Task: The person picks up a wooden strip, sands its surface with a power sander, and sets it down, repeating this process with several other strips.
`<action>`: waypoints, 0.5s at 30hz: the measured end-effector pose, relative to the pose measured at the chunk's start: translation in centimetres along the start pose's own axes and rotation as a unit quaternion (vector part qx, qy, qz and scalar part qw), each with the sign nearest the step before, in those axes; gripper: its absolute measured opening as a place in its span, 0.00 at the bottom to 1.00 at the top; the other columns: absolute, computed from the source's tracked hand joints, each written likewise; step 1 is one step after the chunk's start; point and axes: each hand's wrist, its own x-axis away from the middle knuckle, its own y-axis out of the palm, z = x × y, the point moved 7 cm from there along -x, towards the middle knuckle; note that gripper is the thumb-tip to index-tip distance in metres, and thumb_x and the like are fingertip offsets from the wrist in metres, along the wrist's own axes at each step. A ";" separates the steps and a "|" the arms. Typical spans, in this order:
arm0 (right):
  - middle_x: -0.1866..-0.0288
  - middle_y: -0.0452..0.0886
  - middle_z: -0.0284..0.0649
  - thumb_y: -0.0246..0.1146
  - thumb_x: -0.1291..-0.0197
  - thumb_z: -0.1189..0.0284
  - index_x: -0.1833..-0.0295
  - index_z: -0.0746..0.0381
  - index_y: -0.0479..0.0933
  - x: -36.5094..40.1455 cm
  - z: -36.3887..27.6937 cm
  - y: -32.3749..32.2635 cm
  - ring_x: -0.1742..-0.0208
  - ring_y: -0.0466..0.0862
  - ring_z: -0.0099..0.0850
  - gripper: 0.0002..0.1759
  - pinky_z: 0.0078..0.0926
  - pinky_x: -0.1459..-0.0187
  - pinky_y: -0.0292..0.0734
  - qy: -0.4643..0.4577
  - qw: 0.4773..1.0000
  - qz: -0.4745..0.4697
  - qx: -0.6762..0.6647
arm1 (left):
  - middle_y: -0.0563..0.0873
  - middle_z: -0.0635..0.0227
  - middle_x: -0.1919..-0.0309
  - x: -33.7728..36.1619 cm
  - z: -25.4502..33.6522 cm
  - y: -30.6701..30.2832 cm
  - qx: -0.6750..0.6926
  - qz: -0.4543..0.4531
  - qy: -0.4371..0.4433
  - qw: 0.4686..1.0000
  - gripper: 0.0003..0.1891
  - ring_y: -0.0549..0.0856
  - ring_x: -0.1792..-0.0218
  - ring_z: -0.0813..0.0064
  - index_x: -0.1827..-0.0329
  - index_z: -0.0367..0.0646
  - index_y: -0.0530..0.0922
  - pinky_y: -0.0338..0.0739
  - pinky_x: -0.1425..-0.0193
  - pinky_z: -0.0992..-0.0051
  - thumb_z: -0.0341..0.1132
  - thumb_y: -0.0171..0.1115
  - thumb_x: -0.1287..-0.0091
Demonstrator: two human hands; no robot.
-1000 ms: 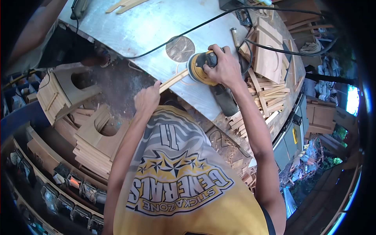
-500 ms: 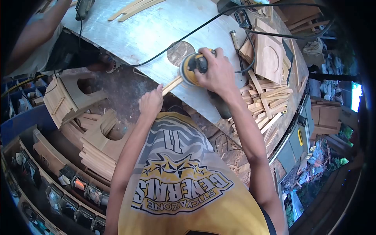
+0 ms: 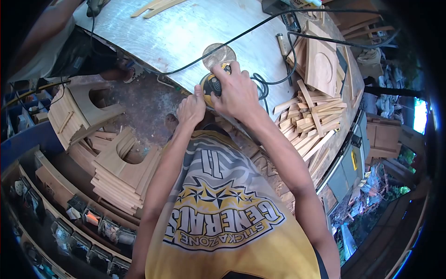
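Pale, glossy benchtop [image 3: 153, 44] fills the upper part of my view, with thin wooden slats [image 3: 160, 7] near its far side and a round brownish patch [image 3: 217, 52] in its surface. I have the right hand [image 3: 239, 93] wrapped from above around a yellow-and-black handheld sander [image 3: 212, 85], which sits at the bench's near edge, just below that patch. My left hand [image 3: 191, 109] is right beside it, thumb pointing up — its fingers look curled, but I cannot tell whether they grip anything. A black cord [image 3: 239, 36] crosses the bench. On the right I see a heap of wooden strips [image 3: 313, 111] below a wooden panel with an oval outline [image 3: 320, 67]; down on the left, stacked boards with curved cut-outs [image 3: 116, 179]. Another person's arm [image 3: 51, 28] shows at upper left.
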 end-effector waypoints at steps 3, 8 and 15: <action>0.50 0.74 0.61 0.76 0.55 0.65 0.41 0.54 0.75 -0.5 0.1 -0.6 0.58 0.84 0.62 0.32 0.52 0.65 0.83 -0.005 1.000 0.017 -0.008 | 0.84 0.30 0.48 -0.2 0.1 0.3 -0.001 0.000 0.014 1.000 0.50 0.79 0.40 0.30 0.46 0.36 0.87 0.68 0.31 0.41 0.67 0.18 0.22; 0.49 0.75 0.57 0.72 0.51 0.62 0.39 0.50 0.75 -1.9 3.2 -1.0 0.56 0.84 0.61 0.30 0.54 0.59 0.84 0.042 0.999 0.025 -0.007 | 0.86 0.33 0.52 0.5 -0.7 1.3 -0.022 0.023 0.045 0.998 0.40 0.82 0.45 0.31 0.49 0.38 0.86 0.73 0.37 0.41 0.62 0.31 0.20; 0.43 0.76 0.58 0.72 0.51 0.61 0.35 0.49 0.76 -4.4 10.7 -2.6 0.49 0.83 0.65 0.33 0.56 0.48 0.83 0.164 0.983 0.079 -0.002 | 0.87 0.39 0.67 3.6 -2.6 -2.1 -0.100 0.094 0.120 0.983 0.29 0.85 0.60 0.32 0.58 0.36 0.82 0.76 0.55 0.41 0.54 0.42 0.18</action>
